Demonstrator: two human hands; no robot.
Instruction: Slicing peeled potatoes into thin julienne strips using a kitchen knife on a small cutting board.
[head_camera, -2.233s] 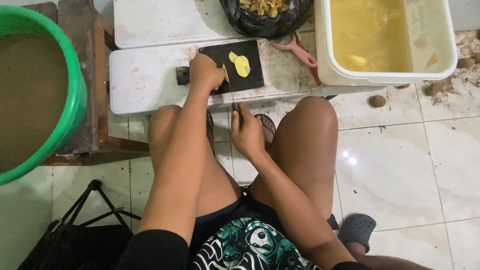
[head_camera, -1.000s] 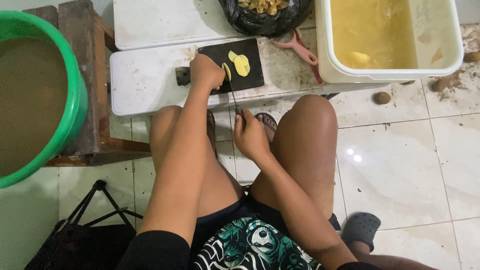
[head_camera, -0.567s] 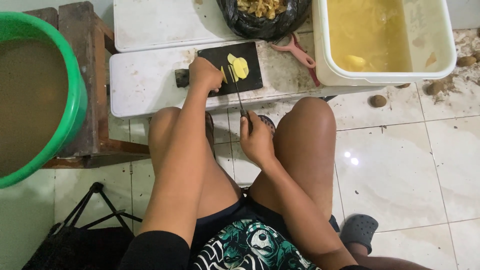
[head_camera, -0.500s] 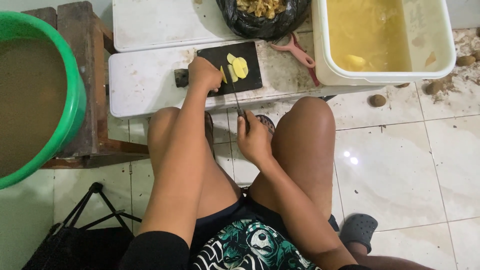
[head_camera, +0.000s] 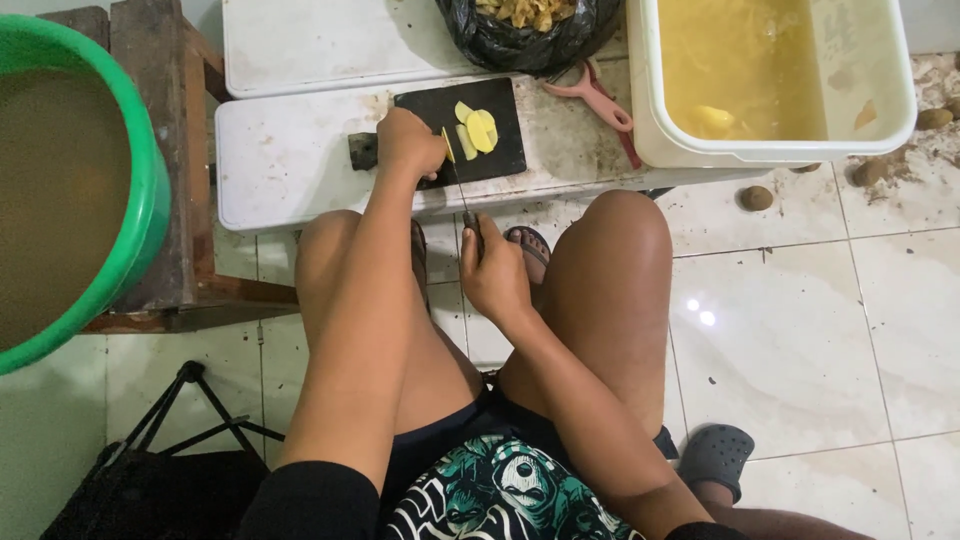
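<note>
Left hand (head_camera: 408, 142), upper centre of frame, is cupped knuckles-up w/ fingers curled down over a yellow potato piece (head_camera: 447, 146) on the black cutting board (head_camera: 500, 150); only a thin yellow edge shows past the fingertips, forearm running straight down toward lower centre over the left thigh. Right hand (head_camera: 493, 272), just below the board & between the knees, is fisted round the dark handle of a knife (head_camera: 462, 195), wrist bent slightly, blade pointing up-frame w/ its tip at the potato piece right beside the left fingers. Hands are apart, one above the other. Cut yellow slices (head_camera: 477, 129) lie on the board just right of the blade. Board sits on a stained white low table (head_camera: 290, 160). Upper right of the board: pink peeler (head_camera: 597, 98), touching a white tub (head_camera: 780, 150) of yellowish water w/ peeled potato in it. Black bag (head_camera: 530, 45) of peelings at top centre. Green bucket (head_camera: 150, 200) of murky water at far left on a wooden stool (head_camera: 190, 270). Unpeeled small potatoes (head_camera: 756, 198) on the tiled floor at right; grey clog (head_camera: 714, 457) lower right.
</note>
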